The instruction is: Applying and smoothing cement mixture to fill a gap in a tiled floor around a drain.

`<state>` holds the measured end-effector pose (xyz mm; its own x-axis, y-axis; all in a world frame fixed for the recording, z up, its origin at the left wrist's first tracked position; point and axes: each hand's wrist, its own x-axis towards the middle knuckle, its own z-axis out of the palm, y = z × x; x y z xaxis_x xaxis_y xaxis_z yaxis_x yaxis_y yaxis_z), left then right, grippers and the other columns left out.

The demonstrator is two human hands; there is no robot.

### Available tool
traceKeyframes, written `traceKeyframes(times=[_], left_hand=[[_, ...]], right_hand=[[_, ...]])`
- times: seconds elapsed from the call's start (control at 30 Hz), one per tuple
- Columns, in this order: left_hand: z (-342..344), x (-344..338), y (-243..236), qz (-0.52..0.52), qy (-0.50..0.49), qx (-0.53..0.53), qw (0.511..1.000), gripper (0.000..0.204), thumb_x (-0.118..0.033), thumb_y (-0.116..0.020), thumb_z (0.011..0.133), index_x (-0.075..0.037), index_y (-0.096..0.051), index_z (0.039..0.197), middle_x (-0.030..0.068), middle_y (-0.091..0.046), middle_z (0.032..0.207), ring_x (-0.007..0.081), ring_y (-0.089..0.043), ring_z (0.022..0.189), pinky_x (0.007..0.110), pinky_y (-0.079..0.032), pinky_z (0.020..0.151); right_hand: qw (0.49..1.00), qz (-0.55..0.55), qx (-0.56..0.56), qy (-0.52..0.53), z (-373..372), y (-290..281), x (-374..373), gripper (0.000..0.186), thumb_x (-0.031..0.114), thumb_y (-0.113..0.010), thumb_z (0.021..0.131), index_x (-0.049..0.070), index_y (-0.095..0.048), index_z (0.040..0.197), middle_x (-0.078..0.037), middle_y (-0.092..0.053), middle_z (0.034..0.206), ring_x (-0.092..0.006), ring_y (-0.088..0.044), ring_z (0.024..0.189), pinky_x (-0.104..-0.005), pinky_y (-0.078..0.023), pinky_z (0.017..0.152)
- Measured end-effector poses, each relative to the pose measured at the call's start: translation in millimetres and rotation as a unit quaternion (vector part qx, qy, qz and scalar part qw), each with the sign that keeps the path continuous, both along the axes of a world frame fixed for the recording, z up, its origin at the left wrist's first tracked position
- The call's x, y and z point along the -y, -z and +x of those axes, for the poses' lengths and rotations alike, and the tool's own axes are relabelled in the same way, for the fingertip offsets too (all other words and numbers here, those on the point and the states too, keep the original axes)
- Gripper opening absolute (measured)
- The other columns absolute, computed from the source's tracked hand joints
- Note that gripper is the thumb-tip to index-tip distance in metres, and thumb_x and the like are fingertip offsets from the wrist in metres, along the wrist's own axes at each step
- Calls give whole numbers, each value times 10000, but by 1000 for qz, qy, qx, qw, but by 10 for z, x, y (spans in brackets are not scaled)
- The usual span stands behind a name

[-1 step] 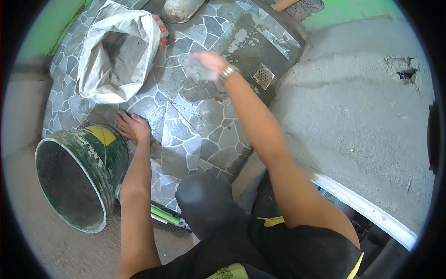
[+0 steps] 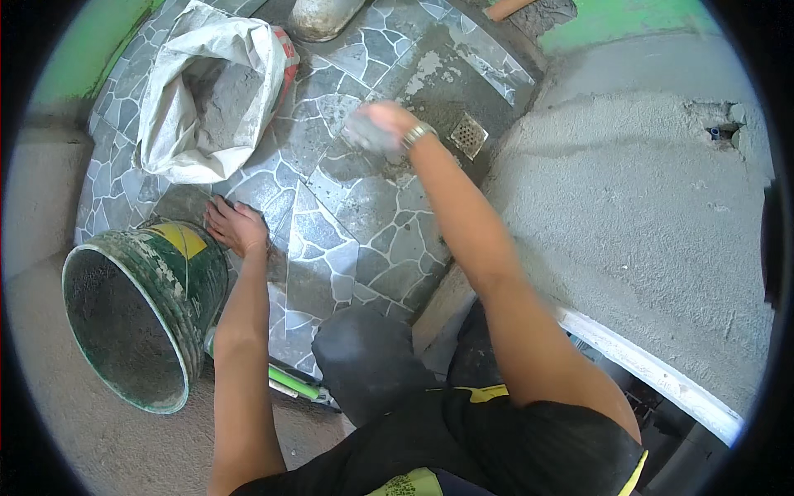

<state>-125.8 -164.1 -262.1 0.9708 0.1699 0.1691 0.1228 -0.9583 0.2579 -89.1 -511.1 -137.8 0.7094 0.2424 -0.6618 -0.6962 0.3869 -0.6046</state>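
Note:
My right hand (image 2: 395,120), wearing a metal-banded watch, is closed on a grey wad (image 2: 364,136) and presses it against the stone-patterned tile floor (image 2: 329,240). Motion blur hides whether the wad is a sponge or a cloth. Around it the tiles look wet and smeared with grey. My left hand (image 2: 237,225) leans on the floor with its fingers extended and nothing visible in it. Right beside those fingers, a green bucket (image 2: 194,273) lies tipped on its side, its mouth toward the lower left and its inside crusted grey.
An open white sack (image 2: 165,124) of grey powder stands beyond my left hand. A square drain grate (image 2: 469,135) is set in the floor right of my right hand. A rough cement wall (image 2: 628,190) rises at the right. A pale, stained rounded object (image 2: 322,16) sits at the far edge.
My right hand has shifted slightly right and nearer to me with the grey wad. My left hand, the bucket and the sack stay put.

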Motion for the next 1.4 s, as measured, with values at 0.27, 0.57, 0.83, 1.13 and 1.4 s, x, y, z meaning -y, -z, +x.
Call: traceKeyframes(times=[0.27, 0.57, 0.83, 1.13, 1.4], left_hand=[[-11, -41, 48, 15, 11, 24, 1000, 542, -272, -432, 937, -58, -365, 1431, 215, -313, 1496, 405, -222, 1413, 553, -157, 1147], [24, -34, 66, 7, -5, 10, 1000, 546, -276, -435, 939, -62, -357, 1436, 210, -320, 1495, 399, -231, 1412, 554, -148, 1148], [9, -51, 82, 3, 3, 17, 1000, 544, -274, -434, 944, -49, -356, 1433, 212, -318, 1493, 411, -237, 1405, 564, -152, 1142], [21, -51, 68, 9, -5, 2, 1000, 540, -284, -414, 946, -56, -357, 1432, 209, -314, 1497, 413, -229, 1409, 556, -153, 1144], [13, -57, 71, 2, -14, 2, 1000, 528, -283, -433, 939, -55, -387, 1413, 205, -323, 1495, 391, -241, 1407, 554, -151, 1145]], right_hand=[[857, -437, 147, 229, -547, 967, 1492, 164, -30, -527, 879, -26, -665, 967, -141, -678, 923, -231, -660, 763, -334, -569, 681], [925, -181, -36, 333, -316, 1158, 1702, 200, 61, -575, 893, -68, -620, 1039, -174, -675, 981, -288, -675, 860, -403, -575, 738], [951, -240, -155, 116, -767, 842, 2033, 237, 26, -489, 875, -54, -648, 1031, -141, -670, 902, -275, -670, 777, -392, -574, 721], [901, -226, -73, 362, -790, 935, 2182, 264, -60, -477, 842, -74, -656, 1035, -160, -681, 932, -286, -677, 913, -369, -574, 779], [725, -674, -1, 143, -398, 627, 2172, 219, 112, -567, 842, -41, -688, 941, -180, -705, 918, -224, -691, 800, -323, -540, 673]])
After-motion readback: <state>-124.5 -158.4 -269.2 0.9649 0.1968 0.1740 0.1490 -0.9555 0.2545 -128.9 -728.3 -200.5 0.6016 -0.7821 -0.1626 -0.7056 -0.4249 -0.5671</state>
